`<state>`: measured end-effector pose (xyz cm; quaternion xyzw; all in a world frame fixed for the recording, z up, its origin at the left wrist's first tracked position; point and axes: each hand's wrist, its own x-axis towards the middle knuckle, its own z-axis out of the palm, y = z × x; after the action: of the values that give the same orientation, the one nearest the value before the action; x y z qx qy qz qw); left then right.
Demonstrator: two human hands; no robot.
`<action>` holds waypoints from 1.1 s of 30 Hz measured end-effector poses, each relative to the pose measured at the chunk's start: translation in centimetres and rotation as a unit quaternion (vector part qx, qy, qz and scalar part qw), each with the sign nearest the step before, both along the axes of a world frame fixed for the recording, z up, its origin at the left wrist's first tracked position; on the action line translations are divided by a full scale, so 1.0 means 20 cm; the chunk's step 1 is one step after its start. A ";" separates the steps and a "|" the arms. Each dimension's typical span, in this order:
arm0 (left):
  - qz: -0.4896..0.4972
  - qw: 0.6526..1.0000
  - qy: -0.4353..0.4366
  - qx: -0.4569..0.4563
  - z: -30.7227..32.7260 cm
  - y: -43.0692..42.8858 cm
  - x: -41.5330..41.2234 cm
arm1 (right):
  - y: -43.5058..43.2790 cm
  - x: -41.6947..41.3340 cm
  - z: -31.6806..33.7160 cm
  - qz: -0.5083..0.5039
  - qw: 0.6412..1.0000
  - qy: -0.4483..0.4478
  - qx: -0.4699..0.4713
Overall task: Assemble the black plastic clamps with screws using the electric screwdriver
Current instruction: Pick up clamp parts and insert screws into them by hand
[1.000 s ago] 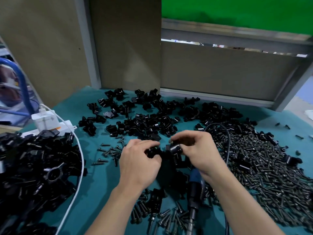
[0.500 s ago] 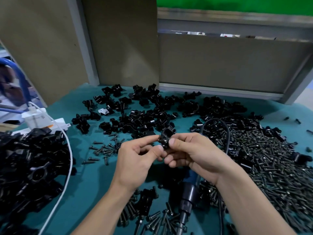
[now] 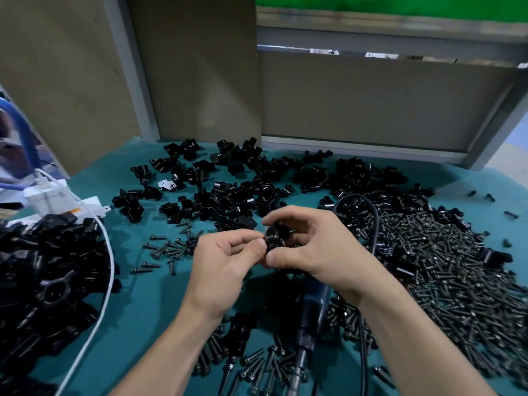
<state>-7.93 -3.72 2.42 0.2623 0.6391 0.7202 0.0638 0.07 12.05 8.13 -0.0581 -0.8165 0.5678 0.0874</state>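
Observation:
A small black plastic clamp (image 3: 275,235) is held above the green table (image 3: 148,292) between both hands. My right hand (image 3: 311,247) pinches it with thumb below and fingers curled over its top. My left hand (image 3: 225,264) pinches its left side with thumb and forefinger; a screw head seems to sit there. The electric screwdriver (image 3: 310,318), blue and black, lies on the table under my right wrist, tip toward me. A pile of loose black clamps (image 3: 234,192) covers the table's far middle. A large heap of dark screws (image 3: 445,267) spreads at the right.
A heap of bigger black plastic parts (image 3: 48,270) fills the left side, crossed by a white cable (image 3: 105,270). A white power strip (image 3: 63,204) sits behind it. More screws (image 3: 251,364) lie near the front edge. The screwdriver's black cord (image 3: 371,224) loops right of my hands.
My hands have turned the clamp over between them; my right fingers now curl over its top. The view has shifted slightly.

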 end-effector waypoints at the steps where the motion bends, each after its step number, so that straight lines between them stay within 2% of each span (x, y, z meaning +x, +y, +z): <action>1: 0.007 1.000 0.001 -0.010 -0.01 0.00 0.00 | -0.02 0.00 0.01 -0.013 0.999 0.004 0.031; 3: 0.003 0.999 0.015 -0.029 -0.01 0.00 0.00 | -0.03 -0.01 0.00 -0.021 0.997 0.001 0.074; 5: -0.003 0.999 0.022 -0.046 0.00 0.00 0.00 | -0.04 0.00 0.01 -0.008 0.998 -0.001 0.069; 10: -0.014 0.996 0.042 -0.079 0.00 0.00 0.01 | -0.04 0.01 -0.01 0.029 0.998 -0.004 -0.063; 13: -0.020 0.995 0.058 -0.079 0.02 -0.01 0.02 | -0.04 0.00 -0.02 0.028 0.994 -0.001 -0.103; 17: -0.032 0.994 0.053 -0.085 0.02 0.00 0.03 | -0.02 0.01 -0.02 0.024 0.997 0.000 -0.079; 22: -0.031 0.994 -0.004 -0.103 0.01 0.01 0.03 | -0.01 0.00 -0.03 0.033 0.998 0.000 -0.060; 24: -0.028 0.996 0.014 -0.086 0.00 0.00 0.03 | -0.01 0.00 -0.04 0.020 0.997 0.006 -0.078; 27: -0.076 0.996 0.030 -0.045 0.01 0.00 0.03 | 0.01 0.01 -0.04 0.014 0.991 0.019 -0.129; 30: -0.080 0.993 0.049 -0.070 0.01 -0.01 0.02 | 0.01 0.00 -0.05 0.018 0.991 0.018 -0.132; 33: -0.024 0.989 0.097 -0.110 0.00 0.00 0.04 | -0.01 0.00 -0.05 0.014 0.993 0.016 -0.112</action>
<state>-7.04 -3.81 2.44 0.3375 0.7110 0.6151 0.0475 -0.02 11.89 7.07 -0.0473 -0.7467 0.6579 0.0858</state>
